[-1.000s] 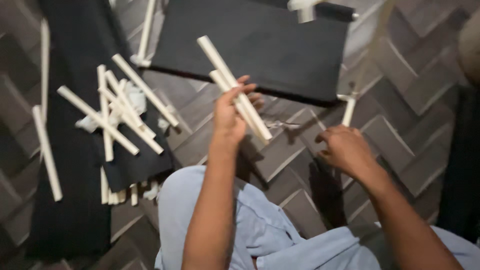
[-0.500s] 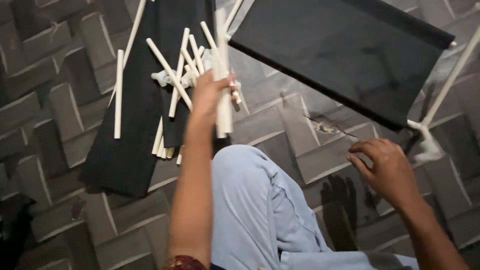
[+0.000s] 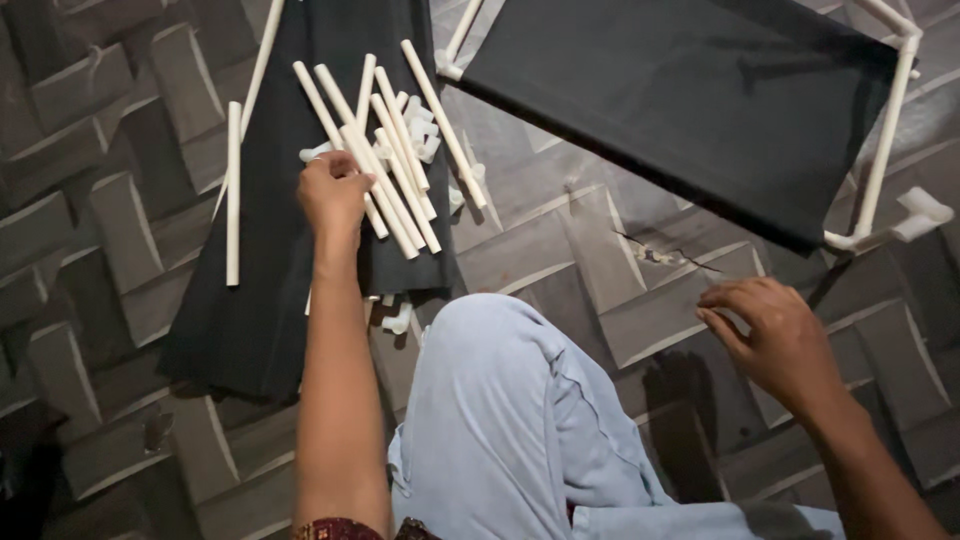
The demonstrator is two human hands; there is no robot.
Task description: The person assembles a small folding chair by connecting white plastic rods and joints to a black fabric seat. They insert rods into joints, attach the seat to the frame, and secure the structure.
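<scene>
Brightness: dim overall, with the floor [image 3: 600, 250] grey and muted.
Light source: seemingly from above and to the upper left.
Shadows: a dark patch lies on the floor beneath the right hand [image 3: 775, 340].
Glare: none; the white tubes [image 3: 390, 170] read brightest.
Sharpness: mostly crisp, slightly soft at the corners.
Dark areas: the black fabric [image 3: 700, 100] loses detail.
</scene>
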